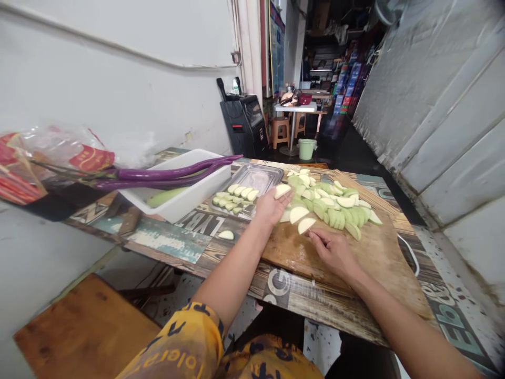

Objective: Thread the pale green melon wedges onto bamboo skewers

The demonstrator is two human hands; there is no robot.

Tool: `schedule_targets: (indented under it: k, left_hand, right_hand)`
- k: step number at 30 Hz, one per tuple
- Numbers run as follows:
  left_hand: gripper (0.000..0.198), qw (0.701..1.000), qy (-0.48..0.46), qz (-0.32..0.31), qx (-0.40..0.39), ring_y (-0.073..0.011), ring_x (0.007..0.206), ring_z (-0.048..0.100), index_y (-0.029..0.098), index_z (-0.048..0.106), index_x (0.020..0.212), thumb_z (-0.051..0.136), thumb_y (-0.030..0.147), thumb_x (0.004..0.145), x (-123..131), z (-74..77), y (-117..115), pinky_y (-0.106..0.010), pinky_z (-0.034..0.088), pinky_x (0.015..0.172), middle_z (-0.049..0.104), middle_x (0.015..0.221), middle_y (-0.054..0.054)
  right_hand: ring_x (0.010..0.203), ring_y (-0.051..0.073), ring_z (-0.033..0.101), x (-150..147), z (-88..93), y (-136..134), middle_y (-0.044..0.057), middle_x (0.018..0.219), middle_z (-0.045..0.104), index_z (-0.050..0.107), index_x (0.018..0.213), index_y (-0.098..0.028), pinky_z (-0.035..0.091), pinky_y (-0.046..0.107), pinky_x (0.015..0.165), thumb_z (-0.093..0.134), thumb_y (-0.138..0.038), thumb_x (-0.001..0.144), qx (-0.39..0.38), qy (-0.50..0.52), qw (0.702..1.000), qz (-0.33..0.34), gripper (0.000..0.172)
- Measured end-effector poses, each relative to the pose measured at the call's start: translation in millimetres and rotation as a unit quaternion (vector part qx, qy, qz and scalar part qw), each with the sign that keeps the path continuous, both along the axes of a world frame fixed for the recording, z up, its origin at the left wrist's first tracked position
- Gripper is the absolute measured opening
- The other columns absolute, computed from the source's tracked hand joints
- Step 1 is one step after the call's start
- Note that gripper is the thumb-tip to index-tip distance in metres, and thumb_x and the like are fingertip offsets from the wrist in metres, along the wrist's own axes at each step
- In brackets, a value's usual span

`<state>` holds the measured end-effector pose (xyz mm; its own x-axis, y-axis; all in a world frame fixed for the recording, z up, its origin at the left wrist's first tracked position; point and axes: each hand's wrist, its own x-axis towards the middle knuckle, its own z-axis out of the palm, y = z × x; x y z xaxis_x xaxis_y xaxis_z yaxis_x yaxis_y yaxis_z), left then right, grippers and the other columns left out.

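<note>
My left hand is over the left edge of the wooden cutting board, holding a half-moon zucchini slice at its fingers. Low over the board, my right hand pinches its thumb and fingertips at the edge of another zucchini slice; whether a thin stick is also in that pinch, I cannot tell. Just behind it is one more slice. A heap of pale green cut slices covers the far part of the board. Left of my left hand, a clear tray holds slices in rows.
A white tub holds long purple eggplants and a green vegetable. A lone slice lies on the table. Thin wooden sticks lie behind the board. Plastic bags sit far left; a wooden stool stands below.
</note>
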<state>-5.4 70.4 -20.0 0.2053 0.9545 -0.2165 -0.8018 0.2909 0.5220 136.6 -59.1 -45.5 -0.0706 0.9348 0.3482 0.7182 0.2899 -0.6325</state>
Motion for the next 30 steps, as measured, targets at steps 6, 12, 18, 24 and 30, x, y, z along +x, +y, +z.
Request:
schedule_targets:
  k: [6, 12, 18, 24, 30]
  left_hand:
    - [0.019, 1.000, 0.007, 0.012, 0.000, -0.0258, 0.099, 0.062, 0.003, 0.055, 0.095, 0.041, 0.009, 0.085, 0.8, 2.4, -0.9, -0.038, 0.051, 0.085, 0.065, 0.098, -0.022]
    - [0.019, 1.000, 0.000, 0.011, 0.004, -0.0267, 0.099, 0.062, 0.003, 0.055, 0.093, 0.040, 0.010, 0.086, 0.1, 0.3, 0.8, -0.038, 0.051, 0.084, 0.065, 0.096, -0.022]
    - [0.023, 1.000, -0.006, 0.007, -0.007, -0.0252, 0.101, 0.062, 0.003, 0.056, 0.100, 0.040, 0.011, 0.086, -0.3, 1.8, -0.2, -0.037, 0.051, 0.085, 0.065, 0.099, -0.021]
    - [0.024, 1.000, -0.010, 0.006, -0.012, -0.0245, 0.099, 0.062, 0.004, 0.055, 0.102, 0.039, 0.009, 0.085, -0.4, 3.7, -1.4, -0.037, 0.052, 0.084, 0.066, 0.099, -0.020]
    - [0.022, 1.000, -0.001, 0.007, -0.005, -0.0260, 0.100, 0.062, 0.002, 0.056, 0.097, 0.039, 0.010, 0.086, -0.4, 2.8, -0.4, -0.038, 0.051, 0.085, 0.065, 0.097, -0.022]
  right_hand:
    - [0.067, 0.018, 0.062, -0.7, 2.4, -0.6, 0.003, 0.077, 0.070, 0.068, 0.082, -0.020, 0.046, 0.028, 0.062, 0.043, -0.027, 0.087, -0.003, 0.003, 1.000, 0.006, 0.027]
    - [0.069, 0.019, 0.063, -0.9, 1.8, -0.9, 0.004, 0.079, 0.070, 0.068, 0.083, -0.019, 0.047, 0.028, 0.064, 0.043, -0.027, 0.086, -0.001, 0.008, 1.000, 0.003, 0.027]
    - [0.069, 0.019, 0.063, -0.2, 0.9, -1.0, 0.003, 0.077, 0.070, 0.068, 0.084, -0.020, 0.047, 0.028, 0.064, 0.043, -0.028, 0.086, -0.004, 0.007, 1.000, 0.001, 0.027]
    - [0.070, 0.019, 0.063, -0.2, 0.2, -1.0, 0.003, 0.077, 0.070, 0.069, 0.083, -0.020, 0.047, 0.028, 0.065, 0.043, -0.028, 0.087, 0.000, 0.009, 1.000, 0.004, 0.028]
    - [0.069, 0.019, 0.062, -0.7, 0.6, -1.3, 0.003, 0.078, 0.070, 0.069, 0.085, -0.020, 0.047, 0.028, 0.063, 0.043, -0.028, 0.087, 0.000, 0.010, 1.000, 0.006, 0.027]
